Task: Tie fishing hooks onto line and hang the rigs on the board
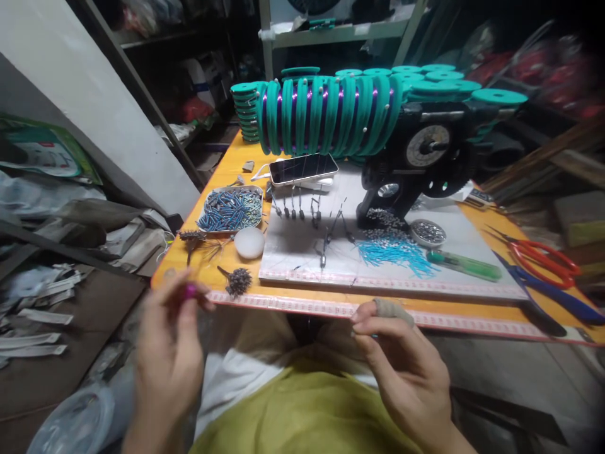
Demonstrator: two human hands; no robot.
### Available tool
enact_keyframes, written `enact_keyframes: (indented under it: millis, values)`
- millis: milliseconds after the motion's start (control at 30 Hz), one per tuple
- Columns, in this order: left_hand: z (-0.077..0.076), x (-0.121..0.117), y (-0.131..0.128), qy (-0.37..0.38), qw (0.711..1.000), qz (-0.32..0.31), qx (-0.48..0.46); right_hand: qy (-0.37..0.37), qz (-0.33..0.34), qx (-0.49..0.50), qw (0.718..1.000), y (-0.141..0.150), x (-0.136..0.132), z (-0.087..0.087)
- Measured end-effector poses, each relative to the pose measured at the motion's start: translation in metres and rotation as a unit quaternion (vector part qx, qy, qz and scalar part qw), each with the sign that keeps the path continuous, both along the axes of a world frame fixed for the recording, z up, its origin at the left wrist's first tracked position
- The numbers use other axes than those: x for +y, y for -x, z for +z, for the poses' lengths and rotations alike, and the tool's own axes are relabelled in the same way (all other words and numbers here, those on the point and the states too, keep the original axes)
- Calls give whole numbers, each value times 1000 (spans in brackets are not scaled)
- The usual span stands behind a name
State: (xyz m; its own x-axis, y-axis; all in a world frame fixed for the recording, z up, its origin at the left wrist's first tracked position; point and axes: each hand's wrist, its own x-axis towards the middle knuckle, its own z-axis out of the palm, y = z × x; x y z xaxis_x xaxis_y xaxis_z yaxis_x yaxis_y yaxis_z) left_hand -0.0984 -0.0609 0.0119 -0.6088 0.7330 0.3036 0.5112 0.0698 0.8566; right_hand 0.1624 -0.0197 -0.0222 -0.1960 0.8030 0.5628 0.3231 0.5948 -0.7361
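My left hand (171, 343) is up at the table's left front edge, blurred by motion. Its thumb and forefinger are closed, with a small magenta spot (190, 290) between them that I cannot make out. Over the front edge, my right hand (409, 369) pinches thumb and fingertips together. Something tiny, partly bluish, is mostly hidden there; a tan wrap (393, 310) covers one finger. Between the hands, several dark sinker rigs (323, 258) hang on thin lines from a row of green spools (331, 116) with purple line. A dark spiky cluster (239, 282) lies near my left hand.
A tray of dark blue pieces (231, 208), a white round lump (249, 243) and a phone (303, 169) lie left. Light-blue strips (399, 253), a dish of metal bits (428, 232), a green-handled tool (466, 265) and red-handled pliers (543, 258) lie right, below a black winding machine (406, 176).
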Motion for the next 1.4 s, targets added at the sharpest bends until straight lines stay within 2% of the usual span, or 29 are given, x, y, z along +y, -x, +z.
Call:
enact_keyframes:
  millis: [100,200,267,333,467,567,700,867,1400]
  values:
    - [-10,-13,-37,52,980,-182,-54,83,43,64,994,5,-3,3]
    - [-20,-18,-67,82,953,-279,-82,227,101,137,959,10,-5,6]
    - [-24,-18,-80,72,944,-310,-92,316,139,185,920,12,-6,6]
    - [-26,-17,-88,62,944,-311,-89,379,166,225,882,12,-7,5]
    - [-27,-17,-96,25,939,-337,-59,460,190,273,823,11,-6,3]
    - [-25,-16,-98,-10,927,-374,-16,491,193,294,797,11,-5,5]
    - [-22,-14,-98,-24,930,-365,37,507,192,303,784,11,-4,11]
    - [-19,-15,-97,-7,931,-361,54,519,200,296,776,12,-4,13]
    - [-20,-17,-96,3,930,-362,62,520,208,272,783,10,-5,11]
